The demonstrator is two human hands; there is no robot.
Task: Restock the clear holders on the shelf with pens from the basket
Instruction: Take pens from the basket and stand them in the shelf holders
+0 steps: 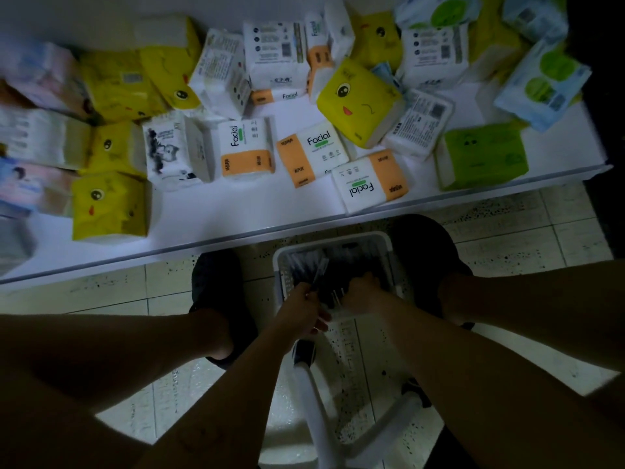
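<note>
A white plastic basket (pixel 333 239) stands on the floor between my feet, below the shelf edge. Dark pens (pixel 334 265) lie heaped inside it. My left hand (pixel 301 309) is at the basket's near left and grips several pens that stick up toward the shelf. Beside it, my right hand (pixel 363 294) reaches down into the pile with curled fingers; in the dim light I cannot tell whether it holds a pen. No clear holders are in view.
A white shelf (pixel 257 211) runs across the top, strewn with tissue packs: yellow ones (pixel 358 99), orange-and-white "Facial" packs (pixel 247 150) and a green pack (pixel 482 157). The basket's white handle (pixel 314 394) lies toward me on the tiled floor (pixel 507 225).
</note>
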